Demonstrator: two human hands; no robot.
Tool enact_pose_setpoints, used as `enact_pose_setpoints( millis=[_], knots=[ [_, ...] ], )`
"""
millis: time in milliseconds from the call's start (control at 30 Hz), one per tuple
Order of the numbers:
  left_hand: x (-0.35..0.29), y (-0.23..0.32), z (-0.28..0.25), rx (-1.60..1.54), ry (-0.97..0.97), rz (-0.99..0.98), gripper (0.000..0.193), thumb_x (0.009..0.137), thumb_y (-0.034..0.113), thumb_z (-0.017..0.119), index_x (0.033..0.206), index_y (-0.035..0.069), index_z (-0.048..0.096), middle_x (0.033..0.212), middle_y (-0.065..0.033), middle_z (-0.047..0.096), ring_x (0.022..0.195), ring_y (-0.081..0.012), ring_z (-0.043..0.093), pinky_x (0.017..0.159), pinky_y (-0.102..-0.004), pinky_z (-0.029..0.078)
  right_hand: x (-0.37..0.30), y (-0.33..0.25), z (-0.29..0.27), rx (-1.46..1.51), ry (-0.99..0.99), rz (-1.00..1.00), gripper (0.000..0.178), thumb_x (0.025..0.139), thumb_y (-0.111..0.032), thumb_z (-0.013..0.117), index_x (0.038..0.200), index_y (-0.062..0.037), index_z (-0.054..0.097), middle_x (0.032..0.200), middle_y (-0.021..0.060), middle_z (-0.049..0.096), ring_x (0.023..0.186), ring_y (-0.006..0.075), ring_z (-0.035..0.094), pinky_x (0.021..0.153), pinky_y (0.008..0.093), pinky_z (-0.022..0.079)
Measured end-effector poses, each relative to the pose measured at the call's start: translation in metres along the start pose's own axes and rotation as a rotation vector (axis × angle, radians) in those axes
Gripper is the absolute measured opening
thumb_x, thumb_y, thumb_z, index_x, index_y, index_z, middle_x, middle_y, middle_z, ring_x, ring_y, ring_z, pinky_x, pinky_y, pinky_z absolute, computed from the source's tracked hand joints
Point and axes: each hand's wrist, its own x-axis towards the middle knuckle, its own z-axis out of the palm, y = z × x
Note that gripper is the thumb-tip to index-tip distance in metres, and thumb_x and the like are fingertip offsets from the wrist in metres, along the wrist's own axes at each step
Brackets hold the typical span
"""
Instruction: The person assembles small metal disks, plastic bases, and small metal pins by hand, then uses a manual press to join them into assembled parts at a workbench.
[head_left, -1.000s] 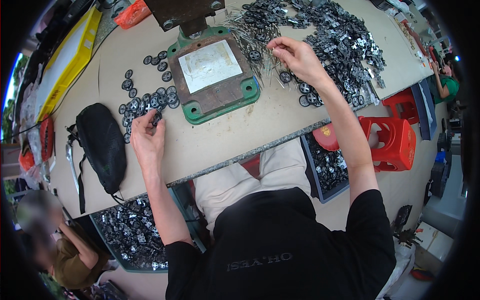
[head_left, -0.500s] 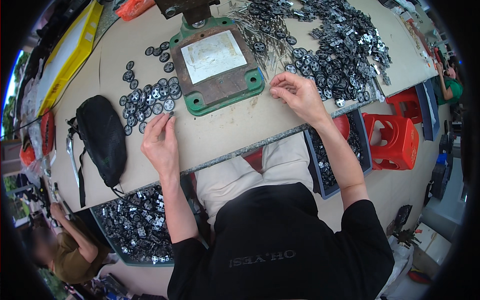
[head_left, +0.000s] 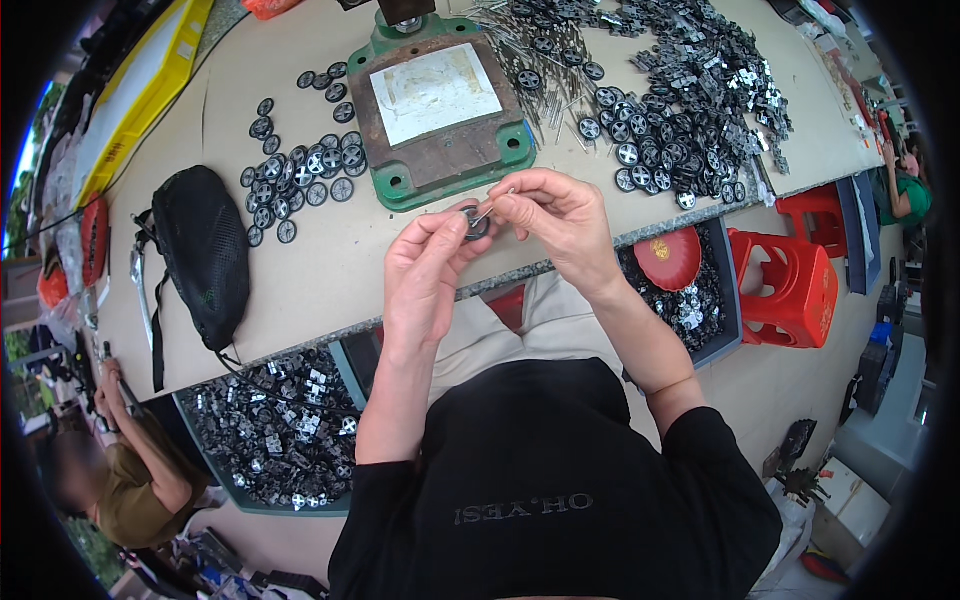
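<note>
In front of the green press base my two hands meet. A small black wheel (head_left: pixel 474 224) is pinched between the thumb and fingers of my left hand (head_left: pixel 420 268). My right hand (head_left: pixel 562 228) grips a thin metal pin (head_left: pixel 487 212) and holds its end against the middle of the wheel. Whether the pin has entered the hub is too small to tell. A loose group of similar wheels (head_left: pixel 300 175) lies on the table to the left of the press. Metal pins (head_left: pixel 560 95) are heaped to its right, beside more wheels (head_left: pixel 655 150).
The press base (head_left: pixel 440 155) stands at the table's middle. Black-and-silver parts (head_left: pixel 715 60) are piled far right. A black mesh pouch (head_left: pixel 203 260) lies left. Bins of parts (head_left: pixel 270 430) flank my legs, one with a red dish (head_left: pixel 668 258). Red stools (head_left: pixel 785 285) stand right; another person (head_left: pixel 150 490) sits left.
My left hand has come right from the wheel group with a wheel in its fingers. My right hand has moved left and down with a pin to meet it. The view has shifted slightly.
</note>
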Motion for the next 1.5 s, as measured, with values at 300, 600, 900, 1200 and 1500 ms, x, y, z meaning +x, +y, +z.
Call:
enact_pose_setpoints(
  millis=[300, 600, 900, 1200, 1500],
  knots=[
    [-0.003, -0.005, -0.008, -0.188, -0.143, -0.087, 0.022, 0.087, 0.009, 0.055, 0.107, -0.002, 0.054, 0.101, -0.0147, 0.061, 0.090, -0.0185, 0.059, 0.081, -0.0281, 0.049, -0.002, 0.000, -0.001, 0.075, -0.011, -0.001, 0.015, 0.087, -0.009, 0.056, 0.097, 0.0029, 0.058, 0.083, 0.0080, 0.064, 0.066, 0.0080, 0.059, 0.054, 0.0189, 0.044],
    [-0.001, -0.012, -0.012, -0.229, -0.191, -0.072, 0.031, 0.086, 0.005, 0.056, 0.116, -0.001, 0.053, 0.106, -0.0130, 0.059, 0.092, -0.0174, 0.058, 0.084, -0.0298, 0.048, -0.009, -0.005, 0.003, -0.571, 0.004, -0.498, 0.009, 0.078, 0.000, 0.063, 0.086, 0.0016, 0.062, 0.078, 0.0095, 0.065, 0.067, 0.0136, 0.062, 0.059, 0.0235, 0.050],
    [0.012, -0.013, -0.006, -0.228, -0.240, -0.152, 0.031, 0.087, 0.008, 0.055, 0.117, -0.001, 0.051, 0.103, -0.0102, 0.059, 0.092, -0.0183, 0.059, 0.082, -0.0287, 0.049, -0.002, -0.018, -0.014, -0.199, -0.038, -0.053, 0.018, 0.081, 0.000, 0.061, 0.098, 0.0038, 0.059, 0.088, 0.0097, 0.064, 0.074, 0.0100, 0.060, 0.064, 0.0229, 0.050],
    [0.020, -0.021, -0.018, -0.189, -0.246, -0.186, 0.039, 0.086, 0.017, 0.058, 0.120, 0.000, 0.047, 0.109, -0.0142, 0.056, 0.091, -0.0221, 0.059, 0.075, -0.0286, 0.054, 0.111, -0.051, -0.150, -1.274, 0.230, 0.029, 0.025, 0.075, -0.015, 0.064, 0.094, 0.0013, 0.064, 0.082, 0.0143, 0.066, 0.075, 0.0213, 0.063, 0.071, 0.0296, 0.047],
    [0.018, -0.021, -0.017, -0.241, -0.279, -0.188, 0.031, 0.088, 0.007, 0.052, 0.117, -0.001, 0.050, 0.108, -0.0138, 0.057, 0.092, -0.0229, 0.060, 0.076, -0.0308, 0.053, 0.130, -0.035, -0.149, -1.368, 0.129, 0.178, 0.037, 0.069, -0.021, 0.071, 0.099, -0.0009, 0.062, 0.094, 0.0156, 0.063, 0.092, 0.0291, 0.059, 0.080, 0.0351, 0.046]
  ],
)
